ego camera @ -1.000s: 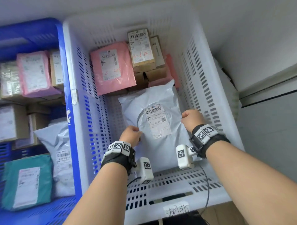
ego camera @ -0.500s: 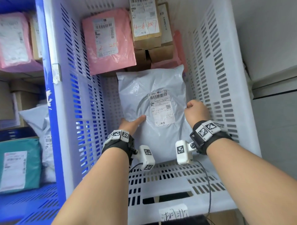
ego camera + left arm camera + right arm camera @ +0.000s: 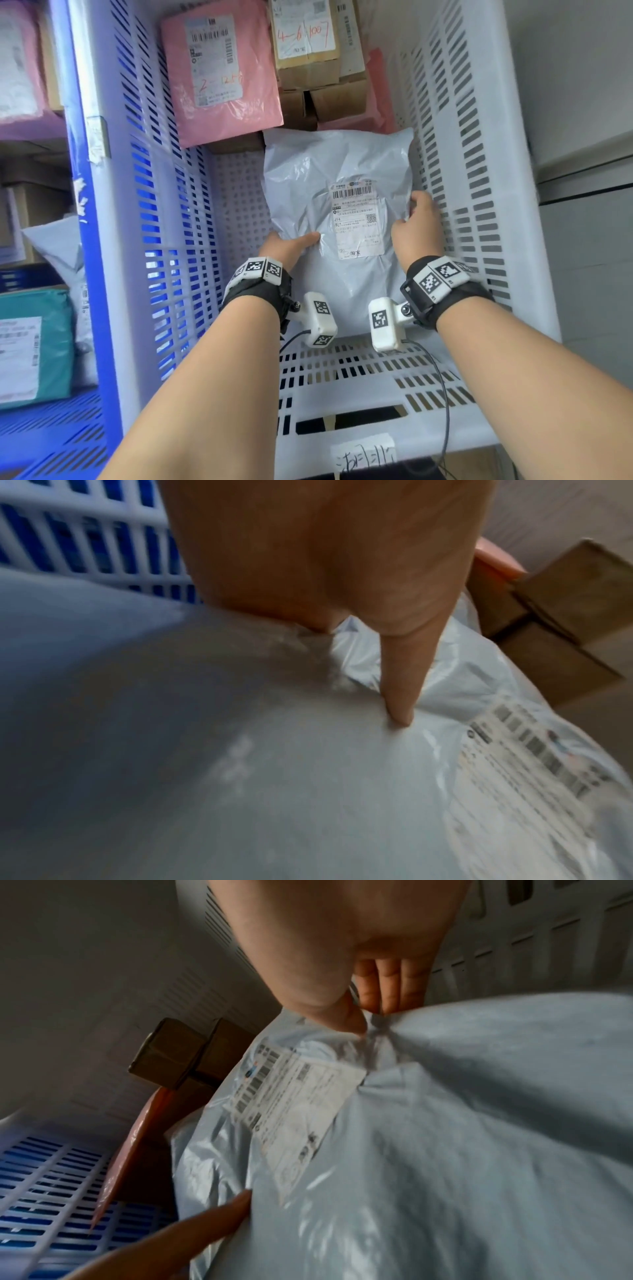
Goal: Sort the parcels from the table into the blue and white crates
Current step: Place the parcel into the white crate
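Now placing: soft grey plastic mailer bag [image 3: 337, 219] with a white shipping label, lowered into the white slotted plastic crate [image 3: 472, 212], near its right wall, in front of a pink mailer [image 3: 219, 78] and brown cardboard boxes [image 3: 308, 51]. Left hand [image 3: 291, 245] under the bag's left edge, thumb laid straight on top, fingers hidden beneath. Right hand [image 3: 416, 228] pinching a fold of film at the right edge. Next, probably: set flat on the crate floor, release both grips, withdraw. Blue slotted crate [image 3: 85, 308] just beside, on the left.
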Demonstrator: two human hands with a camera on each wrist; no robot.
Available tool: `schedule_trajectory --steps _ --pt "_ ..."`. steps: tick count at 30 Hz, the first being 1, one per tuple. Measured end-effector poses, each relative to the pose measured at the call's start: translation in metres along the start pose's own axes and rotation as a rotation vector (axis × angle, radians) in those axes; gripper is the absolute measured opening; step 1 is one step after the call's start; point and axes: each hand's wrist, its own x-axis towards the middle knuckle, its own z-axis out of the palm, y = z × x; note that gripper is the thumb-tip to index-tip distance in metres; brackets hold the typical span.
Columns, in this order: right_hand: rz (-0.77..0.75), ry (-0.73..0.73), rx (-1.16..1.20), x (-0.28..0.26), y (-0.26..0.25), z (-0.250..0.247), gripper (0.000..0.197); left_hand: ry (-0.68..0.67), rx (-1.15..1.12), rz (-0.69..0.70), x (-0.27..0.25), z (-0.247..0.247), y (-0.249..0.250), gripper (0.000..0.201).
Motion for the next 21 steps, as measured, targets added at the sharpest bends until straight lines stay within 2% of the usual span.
schedule_trajectory --steps 4,5,7,9,12,15,17,21 --pt "-0.319 0.171 -0.05 -0.006 -0.001 -0.008 0.063 0.012 0.07 0.099 -0.006 0.014 0.01 0.063" --pt "-0.393 0.186 -0.063 -0.006 -0.002 -0.009 0.064 0.006 0.09 0.119 -0.007 0.017 0.011 0.063" --pt "-0.462 0.103 -0.078 -0.006 -0.003 -0.01 0.07 -0.014 0.13 0.153 -0.007 0.021 0.01 0.065" --pt "-0.479 -0.089 -0.152 -0.005 -0.002 -0.009 0.085 -0.027 0.192 0.149 -0.008 0.022 0.01 0.07" --pt "-0.421 -0.373 -0.339 -0.005 0.006 -0.006 0.114 0.026 0.296 0.08 -0.005 0.023 0.01 0.086" --pt "-0.407 -0.431 -0.456 -0.004 0.017 -0.003 0.129 0.129 0.388 0.06 -0.008 0.024 0.011 0.111" --pt "-0.399 -0.424 -0.5 -0.003 0.021 -0.002 0.129 0.215 0.497 0.181 -0.016 0.025 0.011 0.118" --pt "-0.38 -0.426 -0.548 -0.002 0.024 0.001 0.127 0.38 0.762 0.489 -0.034 0.031 0.013 0.114"
